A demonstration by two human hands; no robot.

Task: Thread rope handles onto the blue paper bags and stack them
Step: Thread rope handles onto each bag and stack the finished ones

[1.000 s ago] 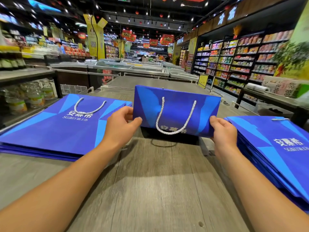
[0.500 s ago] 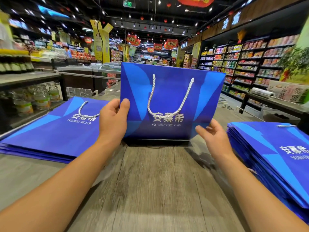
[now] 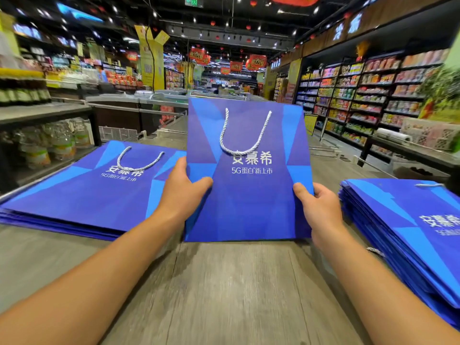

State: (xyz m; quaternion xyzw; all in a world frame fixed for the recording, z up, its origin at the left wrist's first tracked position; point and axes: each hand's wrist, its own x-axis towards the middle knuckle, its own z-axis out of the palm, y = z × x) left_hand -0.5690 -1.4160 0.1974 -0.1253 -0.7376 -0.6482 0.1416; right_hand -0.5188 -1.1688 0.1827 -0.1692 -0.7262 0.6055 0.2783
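Observation:
A flat blue paper bag (image 3: 249,195) with white lettering stands upright in the middle, its bottom edge on the wooden table (image 3: 224,295). A white rope handle (image 3: 245,135) hangs in a loop on its front. My left hand (image 3: 183,188) grips the bag's left edge, thumb on the front. My right hand (image 3: 318,207) grips its right edge. To the left lies a stack of blue bags (image 3: 82,190) with a white rope handle on the top one. To the right lies another stack of blue bags (image 3: 408,232).
The wooden table runs forward between the two stacks. Behind it stand chest freezers (image 3: 154,100). Shelves of goods (image 3: 368,95) line the right aisle, and a shelf with bottles (image 3: 44,143) stands at the left.
The bag was lifted from lying low and tilted to standing upright, and has come nearer to me. Both hands slid down its side edges.

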